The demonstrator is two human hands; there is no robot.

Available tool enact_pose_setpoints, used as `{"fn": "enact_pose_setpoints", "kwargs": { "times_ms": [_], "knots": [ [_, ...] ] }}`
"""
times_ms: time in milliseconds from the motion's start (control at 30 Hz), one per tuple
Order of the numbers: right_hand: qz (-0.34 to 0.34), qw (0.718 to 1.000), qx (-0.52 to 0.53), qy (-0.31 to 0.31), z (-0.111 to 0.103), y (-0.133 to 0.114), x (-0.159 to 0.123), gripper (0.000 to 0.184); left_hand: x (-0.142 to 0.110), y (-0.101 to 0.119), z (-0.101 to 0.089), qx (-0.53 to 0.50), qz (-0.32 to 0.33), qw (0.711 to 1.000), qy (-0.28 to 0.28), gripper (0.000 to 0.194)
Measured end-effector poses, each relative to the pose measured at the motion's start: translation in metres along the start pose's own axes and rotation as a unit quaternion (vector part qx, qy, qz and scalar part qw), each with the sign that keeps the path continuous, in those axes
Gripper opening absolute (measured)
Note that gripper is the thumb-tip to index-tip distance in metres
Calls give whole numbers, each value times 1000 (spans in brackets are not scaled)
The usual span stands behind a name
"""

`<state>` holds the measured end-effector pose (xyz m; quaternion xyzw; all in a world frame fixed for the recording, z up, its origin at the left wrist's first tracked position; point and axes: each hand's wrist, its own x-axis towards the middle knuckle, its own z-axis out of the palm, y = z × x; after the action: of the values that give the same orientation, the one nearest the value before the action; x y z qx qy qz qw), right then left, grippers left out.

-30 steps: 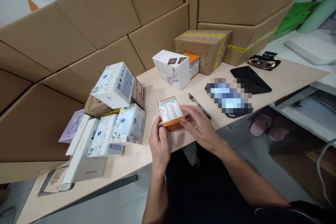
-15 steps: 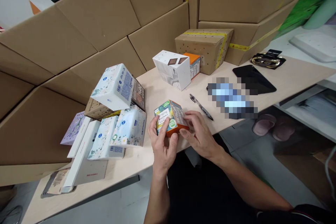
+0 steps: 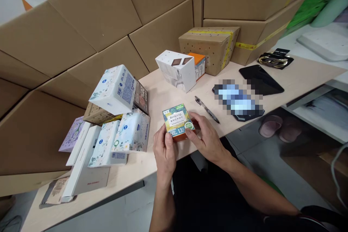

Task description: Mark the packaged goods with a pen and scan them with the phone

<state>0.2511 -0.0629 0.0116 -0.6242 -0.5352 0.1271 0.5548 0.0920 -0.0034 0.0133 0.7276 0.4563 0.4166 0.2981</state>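
Head view: curved left hand (image 3: pixel 164 150), curved right hand (image 3: pixel 208 138) pinch squarish printed cardboard box (image 3: pixel 178 120) between them.

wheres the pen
In the head view, the pen lies on the table right of centre, between the Binking box and the pixelated device, just beyond the right hand.

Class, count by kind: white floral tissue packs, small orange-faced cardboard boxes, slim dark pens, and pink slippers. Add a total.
White floral plastic-wrapped tissue packs: 3
Small orange-faced cardboard boxes: 2
Slim dark pens: 1
Pink slippers: 2
Total: 8
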Motion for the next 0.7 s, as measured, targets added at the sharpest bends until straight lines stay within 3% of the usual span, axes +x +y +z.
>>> {"fn": "enact_pose_setpoints", "kwargs": {
  "times_ms": [100, 300, 467, 600, 700],
  "knots": [
    [-9, 1000, -13, -4, -1, -1, 0, 43, 1, 0, -1, 4, 25, 1000, -5, 44],
    [41, 997, 51, -39, -2, 1, 1, 42, 2, -2, -2, -23, 124, 992, -4, 48],
    [6, 1000, -27, -14, 3, 4, 1, 34, 0, -1, 3, -60, 159, 984, 61, 58],
    [-27, 998, -56, -14, 5, 6, 1, 28, -1, -3, 5, -19, 199, 978, 62, 54],
    [-40, 993, -109, 14, -5, 7, 8, 25, -1, -4, 6, -9, 199, 977, 72, 51]
  ]
}}
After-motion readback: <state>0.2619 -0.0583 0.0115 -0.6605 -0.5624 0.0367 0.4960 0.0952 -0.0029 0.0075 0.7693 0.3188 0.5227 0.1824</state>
